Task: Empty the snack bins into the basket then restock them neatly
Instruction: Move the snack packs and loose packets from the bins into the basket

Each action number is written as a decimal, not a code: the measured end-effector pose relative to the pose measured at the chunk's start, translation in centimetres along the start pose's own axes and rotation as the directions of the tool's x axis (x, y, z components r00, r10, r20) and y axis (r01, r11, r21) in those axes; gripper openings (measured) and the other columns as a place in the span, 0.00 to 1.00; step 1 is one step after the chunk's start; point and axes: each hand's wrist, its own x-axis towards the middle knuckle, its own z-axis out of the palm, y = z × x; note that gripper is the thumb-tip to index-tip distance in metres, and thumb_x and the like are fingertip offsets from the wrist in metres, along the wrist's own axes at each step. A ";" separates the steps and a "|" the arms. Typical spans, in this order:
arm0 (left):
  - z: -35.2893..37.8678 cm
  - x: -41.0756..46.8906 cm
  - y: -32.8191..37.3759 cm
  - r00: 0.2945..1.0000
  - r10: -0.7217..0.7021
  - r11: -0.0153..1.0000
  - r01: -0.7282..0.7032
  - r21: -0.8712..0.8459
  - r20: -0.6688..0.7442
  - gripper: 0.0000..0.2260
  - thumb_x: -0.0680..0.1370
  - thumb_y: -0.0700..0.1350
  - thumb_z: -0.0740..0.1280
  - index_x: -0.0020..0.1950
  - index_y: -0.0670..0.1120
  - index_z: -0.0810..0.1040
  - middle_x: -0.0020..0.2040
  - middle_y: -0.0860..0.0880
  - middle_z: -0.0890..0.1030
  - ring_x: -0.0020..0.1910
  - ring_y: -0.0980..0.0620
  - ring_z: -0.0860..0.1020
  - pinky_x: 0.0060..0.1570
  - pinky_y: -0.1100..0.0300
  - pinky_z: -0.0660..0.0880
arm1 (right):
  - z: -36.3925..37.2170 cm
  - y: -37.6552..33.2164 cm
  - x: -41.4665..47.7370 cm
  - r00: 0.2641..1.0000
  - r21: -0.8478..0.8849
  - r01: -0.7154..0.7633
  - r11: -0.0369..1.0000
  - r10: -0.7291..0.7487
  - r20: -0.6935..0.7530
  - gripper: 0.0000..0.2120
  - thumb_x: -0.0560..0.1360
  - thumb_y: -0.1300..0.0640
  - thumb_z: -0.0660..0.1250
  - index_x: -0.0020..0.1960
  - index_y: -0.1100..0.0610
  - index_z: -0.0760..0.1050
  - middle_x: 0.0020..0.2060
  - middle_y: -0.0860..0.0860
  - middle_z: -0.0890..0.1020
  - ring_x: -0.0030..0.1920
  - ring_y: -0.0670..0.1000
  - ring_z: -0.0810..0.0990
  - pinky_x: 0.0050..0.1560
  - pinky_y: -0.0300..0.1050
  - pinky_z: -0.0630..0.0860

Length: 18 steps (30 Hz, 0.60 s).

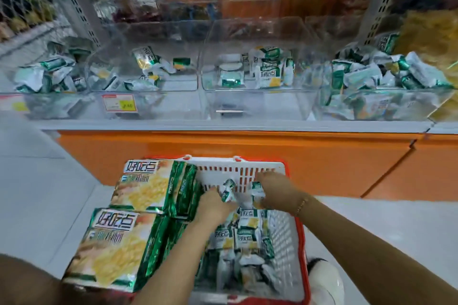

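Observation:
A white basket with a red rim (285, 230) stands on the floor below the shelf, holding several small green-and-white snack packets (247, 233). My left hand (213, 205) grips a packet (228, 189) over the basket. My right hand (275, 189) holds another packet (257, 193) beside it. Two large green snack packs (141, 186) (116, 247) lie across the basket's left side. Clear plastic bins on the shelf: the left middle bin (148, 72) and the right middle bin (257, 69) hold a few packets each.
The outer bins at far left (49, 74) and far right (386, 77) are fuller with packets. A price tag (119, 103) sticks on the shelf front. An orange base panel (247, 153) runs under the shelf. Grey floor tiles (384, 218) surround the basket.

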 end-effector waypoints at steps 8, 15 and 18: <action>5.0 4.4 -4.7 0.992 -0.061 0.988 0.075 0.132 -0.109 0.18 0.78 0.47 0.66 0.62 0.40 0.66 0.57 0.42 0.74 0.46 0.49 0.77 0.41 0.60 0.74 | 9.3 0.0 2.6 0.964 0.303 -0.264 0.916 0.258 0.061 0.32 0.75 0.70 0.62 0.75 0.62 0.53 0.71 0.61 0.63 0.71 0.58 0.63 0.67 0.49 0.69; 4.5 5.2 -3.6 0.994 -0.040 0.999 0.040 -0.005 -0.102 0.20 0.77 0.35 0.64 0.68 0.43 0.67 0.65 0.42 0.70 0.57 0.47 0.74 0.56 0.59 0.72 | 8.4 0.1 4.1 0.970 0.380 -0.241 0.893 0.230 0.073 0.32 0.70 0.79 0.57 0.71 0.61 0.63 0.68 0.58 0.64 0.70 0.56 0.64 0.67 0.46 0.67; 1.7 4.3 -1.0 0.987 0.053 0.996 -0.064 -0.065 -0.151 0.12 0.78 0.42 0.66 0.62 0.43 0.75 0.58 0.47 0.78 0.45 0.54 0.78 0.42 0.66 0.75 | 4.8 0.3 4.6 0.983 0.236 -0.143 0.961 0.111 0.145 0.10 0.76 0.67 0.60 0.55 0.60 0.75 0.52 0.56 0.77 0.56 0.53 0.76 0.54 0.42 0.74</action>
